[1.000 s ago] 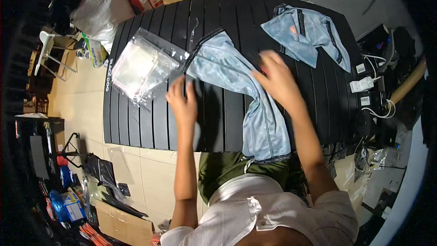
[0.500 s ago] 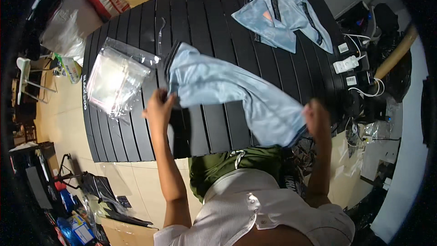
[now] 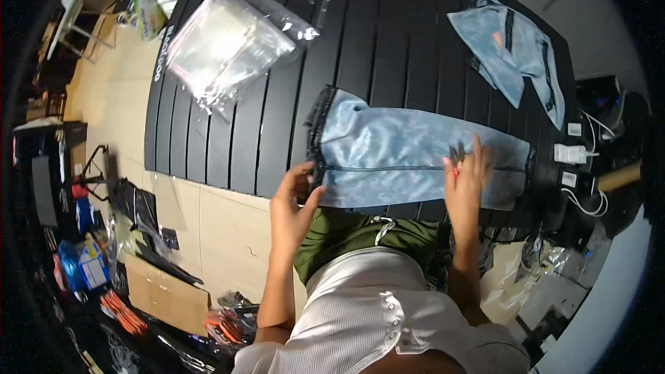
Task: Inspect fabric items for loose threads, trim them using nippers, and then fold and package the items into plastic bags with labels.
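Note:
A light-blue mottled fabric sleeve (image 3: 402, 142) lies stretched across the near edge of the black slatted table (image 3: 277, 125), a seam running along its length. Dark elastic trim edges both its ends. My left hand (image 3: 294, 201) is at the left end, thumb and curled fingers gripping the trim. Over the right part of the sleeve, my right hand (image 3: 467, 176) holds small red-handled snips (image 3: 455, 159), dark blades pointing away from me. Its fingers are slightly blurred, and part of the snips is hidden in them.
Clear plastic bags (image 3: 232, 41) lie stacked at the table's far left. Another light-blue fabric piece (image 3: 512, 48) with black trim rests at the far right. White power strip (image 3: 570, 154) and cables sit by the right edge. Below left, a cardboard box (image 3: 166, 294) stands on the floor.
The sleeve, lifted and bent between my hands before, now lies flat and nearer to me. My right hand has moved from its right end onto it, with snips now visible. The view has shifted.

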{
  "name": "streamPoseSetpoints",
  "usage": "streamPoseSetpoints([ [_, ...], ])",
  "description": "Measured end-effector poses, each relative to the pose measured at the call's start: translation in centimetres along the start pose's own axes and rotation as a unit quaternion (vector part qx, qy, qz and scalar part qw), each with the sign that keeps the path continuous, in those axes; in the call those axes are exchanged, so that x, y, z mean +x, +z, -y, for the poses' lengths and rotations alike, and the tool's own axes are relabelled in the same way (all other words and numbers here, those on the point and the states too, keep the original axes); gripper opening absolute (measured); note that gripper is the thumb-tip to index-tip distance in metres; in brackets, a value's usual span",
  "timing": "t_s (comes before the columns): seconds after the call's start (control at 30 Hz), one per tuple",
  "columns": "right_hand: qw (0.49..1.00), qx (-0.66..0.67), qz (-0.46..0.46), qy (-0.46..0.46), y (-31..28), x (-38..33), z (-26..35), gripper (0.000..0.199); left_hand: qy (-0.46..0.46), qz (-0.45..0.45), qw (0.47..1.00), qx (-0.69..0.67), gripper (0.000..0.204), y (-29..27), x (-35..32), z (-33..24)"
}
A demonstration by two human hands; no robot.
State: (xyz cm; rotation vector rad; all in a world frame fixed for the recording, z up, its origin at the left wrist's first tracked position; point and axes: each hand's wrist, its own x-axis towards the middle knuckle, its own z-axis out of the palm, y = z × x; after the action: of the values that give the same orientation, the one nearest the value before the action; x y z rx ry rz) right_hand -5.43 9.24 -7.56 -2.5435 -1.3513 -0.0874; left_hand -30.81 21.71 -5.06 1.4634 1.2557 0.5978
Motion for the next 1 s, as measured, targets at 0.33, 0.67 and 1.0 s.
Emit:
streamPoseSetpoints([
  [0.33,0.982,0.183,-0.036,0.0,-2.3,-0.2,-1.7,0.033,-0.184,0.126,0.932,-0.285,0.035,0.8,0.1,-1.1],
  [0.67,0.889,0.402,0.219,-0.022,-3.7,-1.4,7.5,0.026,-0.281,0.117,0.872,-0.385,0.012,1.5,-0.3,-2.1],
  [1.0,0.896,0.377,0.22,-0.085,-3.4,-2.8,9.6,0.037,-0.295,0.148,0.814,-0.477,0.016,2.1,-1.1,-1.8],
])
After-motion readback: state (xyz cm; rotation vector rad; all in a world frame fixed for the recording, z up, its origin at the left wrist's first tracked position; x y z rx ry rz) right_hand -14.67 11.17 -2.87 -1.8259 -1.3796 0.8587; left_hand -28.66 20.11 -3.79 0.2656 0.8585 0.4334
